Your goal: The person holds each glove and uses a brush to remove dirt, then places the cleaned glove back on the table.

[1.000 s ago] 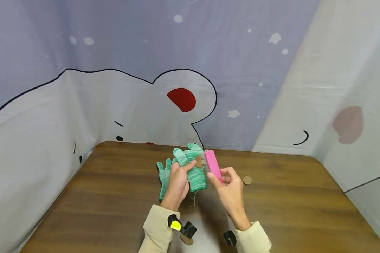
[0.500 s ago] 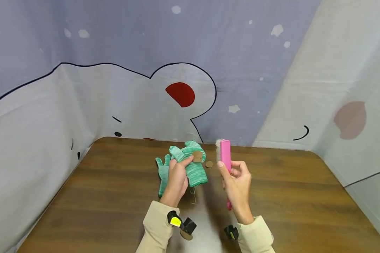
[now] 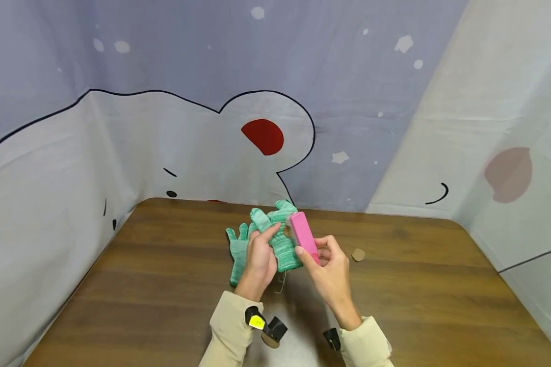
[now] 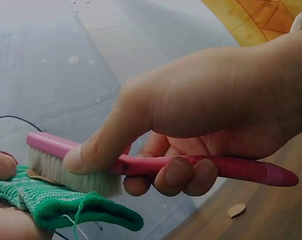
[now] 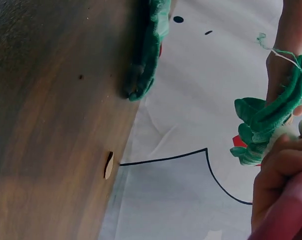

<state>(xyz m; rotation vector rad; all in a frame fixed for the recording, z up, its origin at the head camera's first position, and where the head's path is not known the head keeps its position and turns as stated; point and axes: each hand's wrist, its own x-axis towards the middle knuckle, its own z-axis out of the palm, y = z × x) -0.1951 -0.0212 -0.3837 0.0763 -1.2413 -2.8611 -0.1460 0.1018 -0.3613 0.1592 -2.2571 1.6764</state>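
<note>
In the head view my left hand point(image 3: 262, 255) holds up a green knitted glove point(image 3: 284, 255), thumb on top. A brown disc point(image 3: 287, 231) lies on the glove's face by that thumb. My right hand point(image 3: 334, 270) grips a pink brush point(image 3: 304, 234), its head over the glove. The left wrist view shows white bristles point(image 4: 73, 170) against the disc and the knit, with the right thumb along the brush head. Loose threads hang from the glove's cuff. A second green glove point(image 3: 237, 255) lies on the table, partly behind the left hand.
On the brown wooden table point(image 3: 417, 295), one brown disc point(image 3: 358, 255) lies right of the right hand. Another disc point(image 3: 270, 341) is partly hidden below the left wrist's camera mount point(image 3: 275, 329). Printed cloth point(image 3: 202, 148) stands around the table's back and sides.
Half a second ago the brush was upright, off to the glove's right. My right hand has swung it back left onto the glove, tilted as it was a second ago. The left hand keeps its grip.
</note>
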